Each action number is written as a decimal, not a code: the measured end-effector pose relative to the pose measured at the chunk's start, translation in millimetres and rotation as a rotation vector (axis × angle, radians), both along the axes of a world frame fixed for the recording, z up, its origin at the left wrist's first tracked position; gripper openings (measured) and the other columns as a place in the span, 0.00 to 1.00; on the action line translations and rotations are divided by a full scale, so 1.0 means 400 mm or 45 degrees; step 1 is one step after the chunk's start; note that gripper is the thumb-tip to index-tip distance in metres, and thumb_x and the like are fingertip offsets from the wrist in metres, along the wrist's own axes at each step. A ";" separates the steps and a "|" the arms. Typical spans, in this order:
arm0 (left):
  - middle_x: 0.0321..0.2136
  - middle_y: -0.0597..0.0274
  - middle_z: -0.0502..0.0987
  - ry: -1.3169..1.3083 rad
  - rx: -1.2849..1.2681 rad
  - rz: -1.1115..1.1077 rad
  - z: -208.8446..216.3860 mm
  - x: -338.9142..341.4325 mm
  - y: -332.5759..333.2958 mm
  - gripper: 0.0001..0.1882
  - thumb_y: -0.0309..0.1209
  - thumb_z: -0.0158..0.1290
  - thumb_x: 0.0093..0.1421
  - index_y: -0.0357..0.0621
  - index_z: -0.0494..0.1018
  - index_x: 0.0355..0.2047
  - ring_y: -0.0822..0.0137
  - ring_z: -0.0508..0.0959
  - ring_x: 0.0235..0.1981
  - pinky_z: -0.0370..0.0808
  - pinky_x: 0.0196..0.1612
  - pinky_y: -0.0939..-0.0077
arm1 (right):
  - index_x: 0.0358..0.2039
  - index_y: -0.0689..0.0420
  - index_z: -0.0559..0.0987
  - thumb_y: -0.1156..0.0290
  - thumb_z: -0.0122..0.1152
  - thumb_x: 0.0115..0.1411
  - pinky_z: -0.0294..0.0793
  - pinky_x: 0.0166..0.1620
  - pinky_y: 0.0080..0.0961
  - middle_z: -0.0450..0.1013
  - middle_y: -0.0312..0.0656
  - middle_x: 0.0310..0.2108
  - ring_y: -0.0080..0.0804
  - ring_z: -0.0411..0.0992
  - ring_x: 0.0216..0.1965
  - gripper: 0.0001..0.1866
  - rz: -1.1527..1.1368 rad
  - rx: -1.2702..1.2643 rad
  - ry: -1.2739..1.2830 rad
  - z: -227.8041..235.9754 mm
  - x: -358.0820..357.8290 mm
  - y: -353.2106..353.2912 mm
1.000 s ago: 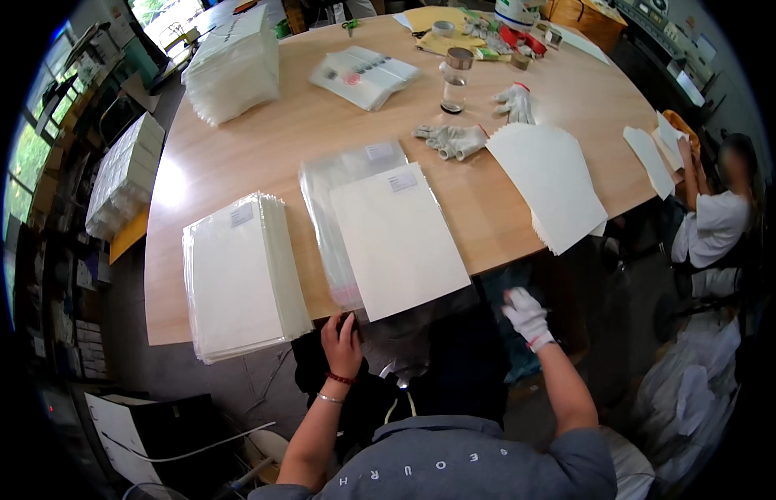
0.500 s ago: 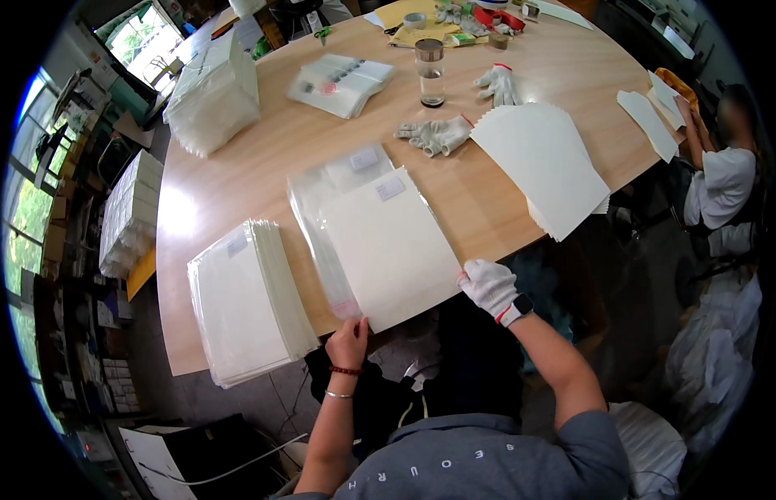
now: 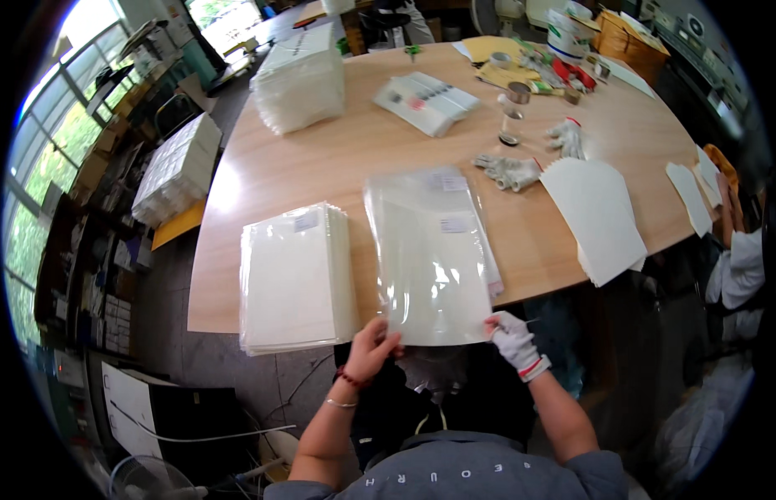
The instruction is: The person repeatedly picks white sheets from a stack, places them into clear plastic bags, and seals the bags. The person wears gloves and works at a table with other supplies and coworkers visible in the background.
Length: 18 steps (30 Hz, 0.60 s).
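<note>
In front of me at the table's near edge, a white sheet lies within or under a glossy clear plastic sleeve, with a small label near its upper right. My left hand, bare, pinches the near left corner. At the near right corner, my right hand, in a white glove, has its fingers closed on the edge. More clear plastic with another label shows behind and to the right. Left of my hands is a thick stack of sleeved white sheets.
Fanned white sheets lie on the right. Beyond are work gloves, a clear jar, a plastic-wrapped packet and a tall stack of plastic bags. Another person's arm is at the right edge.
My view has turned, shifting the table leftward to rightward in the picture. The matte white sheet now shows glossy plastic over it and lies straighter. Both hands stay at its near corners.
</note>
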<state>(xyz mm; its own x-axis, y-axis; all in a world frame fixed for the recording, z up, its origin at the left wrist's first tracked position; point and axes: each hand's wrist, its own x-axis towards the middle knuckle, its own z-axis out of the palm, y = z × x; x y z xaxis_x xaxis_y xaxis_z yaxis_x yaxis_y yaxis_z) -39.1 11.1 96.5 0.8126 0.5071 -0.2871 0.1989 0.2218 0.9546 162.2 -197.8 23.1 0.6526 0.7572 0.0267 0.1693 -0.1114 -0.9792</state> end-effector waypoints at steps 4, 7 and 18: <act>0.23 0.66 0.70 -0.062 0.262 0.379 0.065 -0.205 0.133 0.04 0.24 0.47 0.56 0.39 0.64 0.31 0.76 0.73 0.23 0.72 0.23 0.82 | 0.31 0.63 0.74 0.79 0.49 0.52 0.69 0.31 0.17 0.71 0.38 0.25 0.22 0.68 0.26 0.07 0.262 0.187 -0.001 0.083 -0.111 0.223; 0.23 0.70 0.72 -0.024 0.611 0.627 0.060 -0.366 0.293 0.02 0.25 0.47 0.55 0.40 0.68 0.27 0.80 0.70 0.27 0.65 0.26 0.87 | 0.31 0.63 0.74 0.76 0.48 0.53 0.69 0.28 0.19 0.72 0.40 0.23 0.26 0.70 0.24 0.07 0.438 0.315 -0.036 0.140 -0.207 0.404; 0.61 0.56 0.44 1.198 1.776 0.570 -0.001 -0.351 0.340 0.29 0.30 0.43 0.53 0.44 0.52 0.57 0.54 0.45 0.62 0.48 0.55 0.45 | 0.28 0.62 0.75 0.71 0.48 0.55 0.68 0.26 0.25 0.71 0.45 0.21 0.34 0.71 0.22 0.09 0.636 0.367 -0.147 0.128 -0.245 0.464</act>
<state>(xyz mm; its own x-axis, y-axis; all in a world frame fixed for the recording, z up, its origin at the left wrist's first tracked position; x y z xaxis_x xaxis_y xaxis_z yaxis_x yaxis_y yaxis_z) -179.7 147.0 96.1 0.3786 0.8846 0.2723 0.9100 -0.4095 0.0651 64.2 -12.3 74.5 0.1989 0.9238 0.3271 0.2403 0.2776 -0.9301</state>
